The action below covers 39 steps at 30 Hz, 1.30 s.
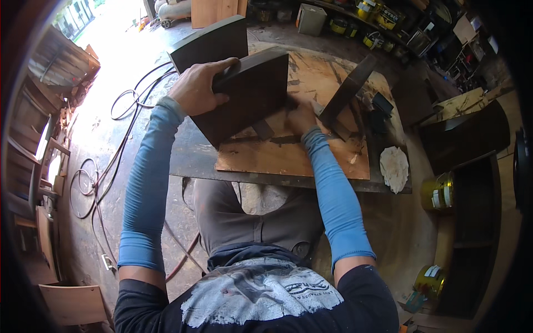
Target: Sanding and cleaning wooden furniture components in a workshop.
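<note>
My left hand is closed round the upper left edge of a dark wooden panel, thumb on the near face and fingers over the top. The panel stands tilted above a paint-streaked plywood sheet. By its lower right side is my right hand, smeared by motion, so its fingers and anything in them cannot be made out. Behind the held panel stands another dark panel. Right of my right hand, a narrow dark board rises at a slant. A small dark strip lies beneath the held panel.
A crumpled whitish cloth and a small dark block lie toward the table's right side. Hoses coil on the floor at left. Yellow cans and a dark cabinet stand at right. A grey box sits at the back.
</note>
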{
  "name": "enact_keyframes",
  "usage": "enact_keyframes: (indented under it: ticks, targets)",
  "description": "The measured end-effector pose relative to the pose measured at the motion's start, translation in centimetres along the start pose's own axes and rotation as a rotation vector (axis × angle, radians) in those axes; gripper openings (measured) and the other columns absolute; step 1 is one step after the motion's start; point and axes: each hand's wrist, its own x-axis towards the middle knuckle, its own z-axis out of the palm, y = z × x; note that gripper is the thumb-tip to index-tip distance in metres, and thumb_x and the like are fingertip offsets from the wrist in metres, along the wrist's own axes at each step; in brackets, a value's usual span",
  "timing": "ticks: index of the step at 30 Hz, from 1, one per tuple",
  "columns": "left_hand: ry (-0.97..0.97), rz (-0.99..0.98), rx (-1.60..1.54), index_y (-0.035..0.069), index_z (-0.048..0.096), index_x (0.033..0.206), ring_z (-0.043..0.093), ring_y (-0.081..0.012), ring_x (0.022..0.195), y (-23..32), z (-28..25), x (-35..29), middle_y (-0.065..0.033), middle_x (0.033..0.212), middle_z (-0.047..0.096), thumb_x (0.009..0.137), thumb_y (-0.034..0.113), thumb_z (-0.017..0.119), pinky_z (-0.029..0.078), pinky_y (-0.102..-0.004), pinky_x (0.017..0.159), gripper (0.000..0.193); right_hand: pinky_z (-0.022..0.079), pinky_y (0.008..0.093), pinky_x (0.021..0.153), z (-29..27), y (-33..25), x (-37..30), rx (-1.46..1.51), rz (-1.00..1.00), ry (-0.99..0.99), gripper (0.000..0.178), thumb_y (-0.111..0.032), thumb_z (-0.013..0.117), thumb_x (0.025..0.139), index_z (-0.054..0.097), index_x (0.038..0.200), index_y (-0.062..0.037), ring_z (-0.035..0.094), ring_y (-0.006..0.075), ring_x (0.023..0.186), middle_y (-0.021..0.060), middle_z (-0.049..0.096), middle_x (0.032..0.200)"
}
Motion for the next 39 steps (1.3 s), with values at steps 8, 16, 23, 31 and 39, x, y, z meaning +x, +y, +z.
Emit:
enact_keyframes:
  ticks: [8,16,23,31,39]
  targets:
    - [0.032,0.041,0.061,0.015,0.048,0.148,0.066,-0.0429,0.107,0.2,0.4,-1.1,-0.0258,0.113,0.068,0.071,0.015,0.085,0.053,-0.0455,0.094,0.086,0.054,0.0279,0.073,-8.6,-12.3,6.2,0.727,-0.187,0.069,0.047,0.001,0.054,0.08,0.069,0.124,-0.0007,0.062,0.0121,0.073,0.0079,0.073,0.098]
    - [0.038,-0.151,0.106,0.006,0.051,0.144,0.067,-0.0409,0.109,5.0,1.5,2.3,-0.0293,0.112,0.068,0.073,0.029,0.082,0.052,-0.044,0.096,0.081,0.055,0.0393,0.087,-3.0,-2.2,-4.2,0.149,0.278,0.418,0.041,0.001,0.052,0.084,0.062,0.123,0.0082,0.07,0.033,0.097,0.0233,0.071,0.106]
    - [-0.049,-0.013,0.057,0.004,0.046,0.148,0.071,-0.0369,0.094,3.2,1.2,1.5,-0.0307,0.096,0.069,0.076,0.022,0.08,0.052,-0.0405,0.087,0.081,0.025,0.048,0.12,13.1,-14.0,-14.8,0.374,0.293,0.26,0.072,-0.048,0.033,0.106,0.031,0.151,0.0076,0.031,0.0495,0.144,0.0366,0.03,0.153]
    - [0.038,0.141,-0.108,0.006,0.046,0.149,0.067,-0.027,0.08,1.0,2.2,1.9,-0.0237,0.087,0.068,0.075,0.018,0.081,0.052,-0.0376,0.083,0.083,0.013,0.0469,0.124,14.5,-13.5,-9.7,0.488,0.422,0.511,0.068,-0.042,0.03,0.108,0.022,0.155,0.0069,0.015,0.0444,0.151,0.0322,0.019,0.161]
    - [0.003,0.109,-0.109,0.005,0.047,0.148,0.068,-0.0243,0.092,0.9,1.9,1.3,-0.024,0.097,0.07,0.081,0.021,0.077,0.05,-0.037,0.09,0.076,0.008,0.0469,0.125,11.6,-10.7,-4.2,0.393,0.451,0.537,0.063,-0.034,0.026,0.108,0.017,0.156,0.0069,0.011,0.0454,0.152,0.0299,0.016,0.162]
